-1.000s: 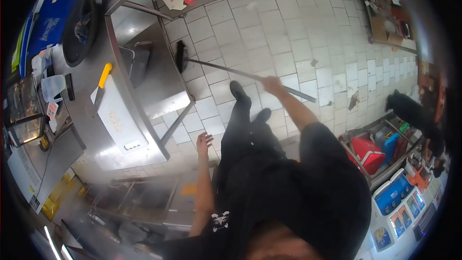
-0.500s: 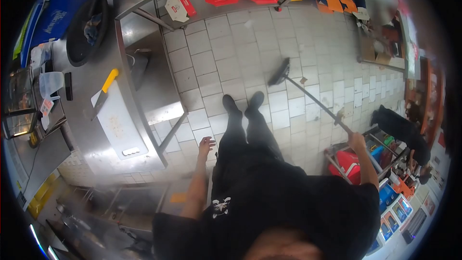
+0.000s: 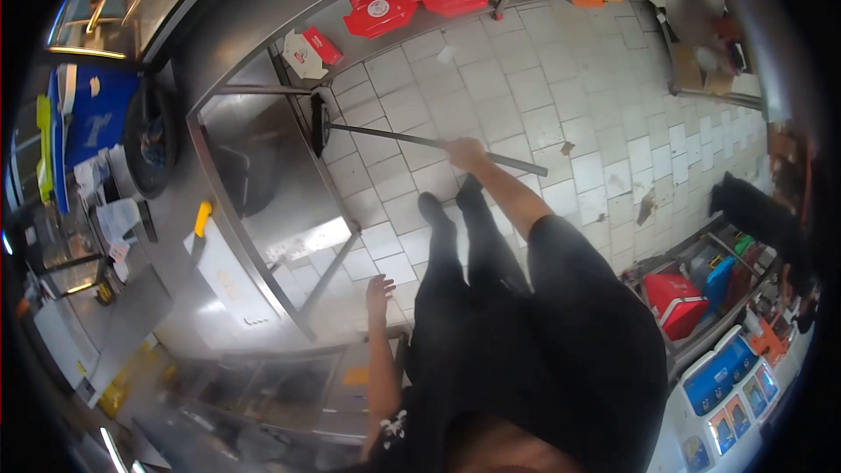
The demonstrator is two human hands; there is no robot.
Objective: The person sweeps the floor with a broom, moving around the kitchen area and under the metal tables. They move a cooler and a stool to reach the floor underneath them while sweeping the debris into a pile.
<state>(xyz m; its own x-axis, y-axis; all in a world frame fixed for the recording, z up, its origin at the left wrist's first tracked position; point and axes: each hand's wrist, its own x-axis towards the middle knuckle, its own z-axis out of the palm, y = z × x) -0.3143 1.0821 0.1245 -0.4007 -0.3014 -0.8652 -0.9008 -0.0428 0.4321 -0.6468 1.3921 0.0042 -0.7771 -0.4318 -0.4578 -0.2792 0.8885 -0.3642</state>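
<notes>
My right hand (image 3: 467,154) is wrapped round the dark handle of a broom (image 3: 394,134), held across in front of me above the tiles. The black broom head (image 3: 320,125) is at the far left end of the handle, beside the steel table's lower shelf and leg. My left hand (image 3: 379,289) hangs at my side with fingers partly spread and nothing in it, close to the table's near corner.
The steel table (image 3: 175,298) on my left carries a white cutting board (image 3: 229,285) and a yellow-handled knife (image 3: 201,226). Red folded boxes (image 3: 381,10) sit on a low shelf ahead. Scraps (image 3: 646,208) lie on the tiled floor. Another person in dark clothing (image 3: 762,215) is at the right.
My right hand has swung the broom from the right across to the left, and its head has moved over to the steel table. My left hand remains low and empty.
</notes>
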